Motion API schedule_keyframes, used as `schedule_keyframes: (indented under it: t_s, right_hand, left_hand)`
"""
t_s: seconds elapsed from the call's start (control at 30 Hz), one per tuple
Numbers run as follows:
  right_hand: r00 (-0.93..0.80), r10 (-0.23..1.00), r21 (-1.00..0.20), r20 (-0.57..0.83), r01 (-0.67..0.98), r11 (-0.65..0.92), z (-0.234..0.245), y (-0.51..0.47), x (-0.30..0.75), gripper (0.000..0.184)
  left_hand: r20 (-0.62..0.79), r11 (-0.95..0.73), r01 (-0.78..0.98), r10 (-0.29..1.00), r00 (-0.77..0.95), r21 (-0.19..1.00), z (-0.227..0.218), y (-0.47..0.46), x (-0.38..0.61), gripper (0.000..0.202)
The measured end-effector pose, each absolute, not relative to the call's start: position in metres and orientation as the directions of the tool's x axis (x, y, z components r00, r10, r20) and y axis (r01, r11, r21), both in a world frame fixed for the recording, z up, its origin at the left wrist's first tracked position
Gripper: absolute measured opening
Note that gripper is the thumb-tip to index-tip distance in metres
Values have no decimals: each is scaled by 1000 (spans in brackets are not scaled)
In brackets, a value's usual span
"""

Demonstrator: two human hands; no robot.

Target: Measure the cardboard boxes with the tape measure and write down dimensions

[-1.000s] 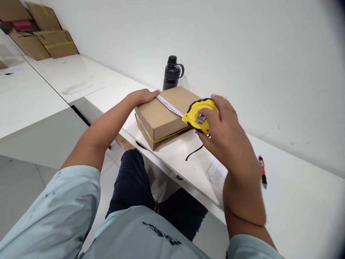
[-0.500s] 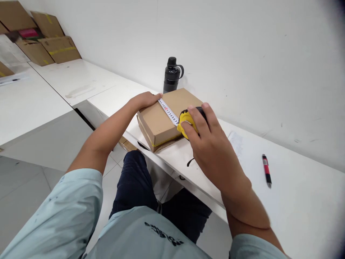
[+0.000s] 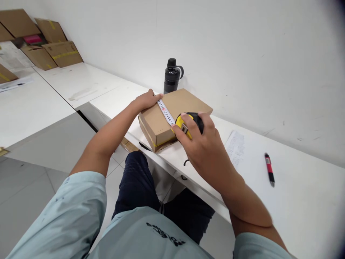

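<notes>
The yellow and black tape measure [image 3: 180,125] sits inside the right hand [image 3: 201,144], at the near right edge of the cardboard box [image 3: 188,102]. The fingers are wrapped closed over the top of its case and the thumb lies along its yellow side. Its white blade [image 3: 166,112] runs out across the box top to the far left edge. There the left hand [image 3: 147,100] is curled over the corner and pins the blade's end between its fingertips and the cardboard. The left arm reaches forward almost straight from the shoulder, palm down. The right arm is bent at the elbow and comes in from the right, with the wrist angled down toward the box. The box lies flat on the white table [image 3: 296,201], at its front left corner, with a yellow strip along its near side. A thin black cord [image 3: 185,162] shows on the table just below the right hand. By count there is one tape measure, one box under it, one black bottle [image 3: 171,76] standing just behind the box, one sheet of paper [image 3: 235,147] to the right of the hand, and one red and black pen [image 3: 269,168] further right. Several flat cartons [image 3: 54,50] lean against the wall in the far left corner.
</notes>
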State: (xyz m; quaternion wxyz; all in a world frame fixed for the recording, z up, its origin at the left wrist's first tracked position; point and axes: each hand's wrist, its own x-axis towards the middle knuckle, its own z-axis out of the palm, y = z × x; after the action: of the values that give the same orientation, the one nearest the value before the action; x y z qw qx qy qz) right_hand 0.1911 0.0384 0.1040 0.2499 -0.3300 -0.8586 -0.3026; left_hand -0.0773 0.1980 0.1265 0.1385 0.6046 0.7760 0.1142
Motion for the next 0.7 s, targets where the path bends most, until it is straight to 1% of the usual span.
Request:
schedule_keyframes:
  t_s: [0.17, 0.3, 0.4, 0.7]
  right_hand:
    - [-669, 396, 313, 629, 684, 659, 103, 38, 191, 45]
    - [-694, 351, 335, 628, 649, 684, 103, 34, 187, 36]
    - [-688, 319, 355, 652, 648, 674, 102, 31, 183, 33]
    - [-669, 243, 397, 703, 652, 646, 101, 27, 183, 28]
  left_hand:
    - [30, 156, 940, 984, -173, 303, 124, 201, -80, 62]
    - [84, 131, 961, 984, -156, 244, 124, 199, -77, 59]
    - [123, 128, 970, 980, -156, 208, 124, 196, -74, 59]
    - [173, 130, 967, 970, -170, 218, 125, 188, -71, 70]
